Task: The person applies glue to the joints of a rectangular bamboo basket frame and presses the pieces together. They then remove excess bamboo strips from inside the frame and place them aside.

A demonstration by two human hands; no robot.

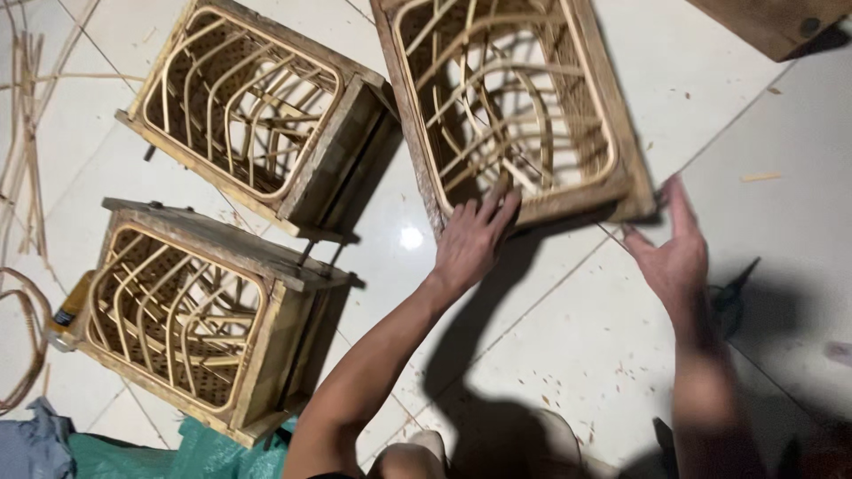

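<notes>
Rough wooden frame (568,200), smooth rattan; glossy, probably ceramic floor tiles (568,328).

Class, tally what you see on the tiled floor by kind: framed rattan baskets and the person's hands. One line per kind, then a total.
Wooden-framed woven rattan baskets: 3
Person's bare hands: 2, left hand, right hand
Total: 5

A small yellow bottle (71,310) with a dark label lies far left.
</notes>
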